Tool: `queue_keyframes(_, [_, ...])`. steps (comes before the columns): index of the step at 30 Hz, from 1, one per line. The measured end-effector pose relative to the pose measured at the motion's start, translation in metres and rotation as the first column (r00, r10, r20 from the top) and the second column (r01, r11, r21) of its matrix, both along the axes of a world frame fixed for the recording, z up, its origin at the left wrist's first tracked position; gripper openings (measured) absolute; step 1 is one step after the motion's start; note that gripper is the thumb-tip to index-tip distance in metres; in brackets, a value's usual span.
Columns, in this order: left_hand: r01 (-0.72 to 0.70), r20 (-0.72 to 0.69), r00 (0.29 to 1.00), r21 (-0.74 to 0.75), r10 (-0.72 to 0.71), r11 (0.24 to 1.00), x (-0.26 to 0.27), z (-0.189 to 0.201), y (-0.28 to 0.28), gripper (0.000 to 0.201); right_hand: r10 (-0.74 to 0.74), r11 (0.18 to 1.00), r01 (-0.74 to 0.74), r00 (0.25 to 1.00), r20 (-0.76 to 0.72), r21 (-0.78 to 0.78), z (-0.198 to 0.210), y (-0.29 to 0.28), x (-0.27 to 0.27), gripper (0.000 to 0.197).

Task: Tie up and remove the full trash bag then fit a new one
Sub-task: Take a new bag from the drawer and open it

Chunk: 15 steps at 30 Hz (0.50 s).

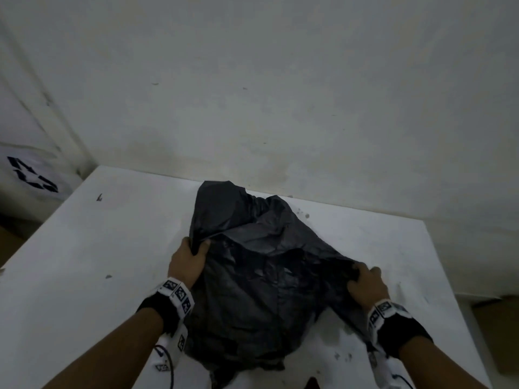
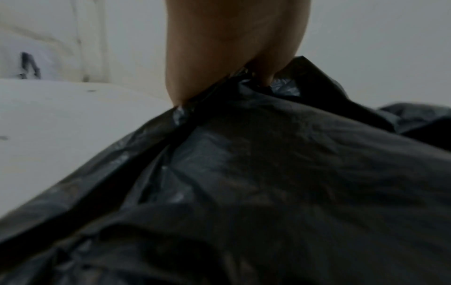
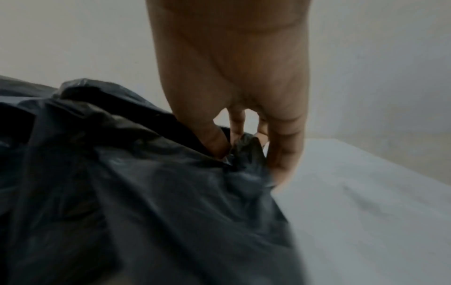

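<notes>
A crumpled black trash bag (image 1: pixel 258 276) lies on a white table (image 1: pixel 84 262), hanging over the near edge. My left hand (image 1: pixel 196 248) pinches a fold of the bag's left rim between thumb and fingers; the left wrist view shows that pinch (image 2: pixel 234 77) on the bag (image 2: pixel 268 183). My right hand (image 1: pixel 362 276) grips the bag's right rim, seen close in the right wrist view with thumb and fingers (image 3: pixel 219 146) bunching the plastic (image 3: pixel 122 192). The bag's mouth is stretched between both hands. What is inside the bag is hidden.
The white table meets a plain pale wall (image 1: pixel 280 94) at the back. A white bin with a black recycling mark (image 1: pixel 31 175) stands at the far left beyond the table's corner. Brown floor or cardboard (image 1: pixel 494 327) shows past the table's right edge.
</notes>
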<state>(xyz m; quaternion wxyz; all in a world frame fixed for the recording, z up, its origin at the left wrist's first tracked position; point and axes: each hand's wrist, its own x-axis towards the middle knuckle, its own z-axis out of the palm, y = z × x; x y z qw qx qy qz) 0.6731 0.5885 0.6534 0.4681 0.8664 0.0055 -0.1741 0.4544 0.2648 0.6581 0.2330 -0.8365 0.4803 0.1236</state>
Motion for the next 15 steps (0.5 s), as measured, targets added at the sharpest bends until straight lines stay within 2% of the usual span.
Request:
queue_keyframes(3, [-0.019,0.189,0.982,0.097,0.0,0.995,-0.002,0.002,-0.007,0.04,-0.183,0.983,0.174,0.965,0.187,0.063,0.001,0.006,0.01,0.044])
queue_keyframes(5, [-0.022,0.254,0.967,0.114,-0.007,0.993,-0.004,0.009,-0.011,0.039,-0.209,0.978,0.205,0.958,0.196,0.039,0.004,0.015,0.017,0.051])
queue_keyframes(6, [0.01,0.25,0.968,0.089,-0.032,0.996,-0.004,0.013,-0.013,0.039,-0.172,0.984,0.175,0.973,0.154,-0.01,0.005,0.02,0.021,0.058])
queue_keyframes(8, [0.148,0.174,0.974,-0.015,-0.144,0.989,-0.007,0.018,-0.019,0.049,0.056,0.974,-0.046,0.998,0.037,-0.221,0.015,0.035,0.032,0.069])
queue_keyframes(9, [0.219,0.121,0.971,-0.087,-0.208,0.972,-0.011,0.021,-0.024,0.055,0.179,0.936,-0.155,0.983,0.047,-0.316,0.019,0.043,0.039,0.068])
queue_keyframes(10, [0.268,0.084,0.962,-0.123,-0.259,0.956,-0.014,0.023,-0.03,0.057,0.268,0.916,-0.215,0.956,0.118,-0.34,0.028,0.053,0.047,0.067])
queue_keyframes(11, [0.296,0.056,0.955,-0.146,-0.291,0.944,-0.017,0.02,-0.036,0.054,0.285,0.944,-0.226,0.926,0.246,-0.242,0.037,0.065,0.055,0.069])
queue_keyframes(12, [0.299,0.03,0.954,-0.154,-0.298,0.942,-0.021,0.021,-0.044,0.048,0.222,0.974,-0.222,0.898,0.379,-0.045,0.044,0.077,0.063,0.076])
queue_keyframes(13, [0.274,-0.004,0.96,-0.196,-0.28,0.941,-0.023,0.018,-0.051,0.041,0.108,0.956,-0.221,0.879,0.465,0.195,0.047,0.088,0.072,0.087])
queue_keyframes(14, [0.235,-0.074,0.962,-0.271,-0.263,0.934,-0.027,0.019,-0.058,0.035,-0.02,0.896,-0.206,0.866,0.499,0.393,0.049,0.099,0.08,0.097])
queue_keyframes(15, [0.175,-0.166,0.954,-0.371,-0.251,0.912,-0.03,0.019,-0.065,0.031,-0.127,0.833,-0.184,0.854,0.505,0.521,0.049,0.107,0.089,0.104])
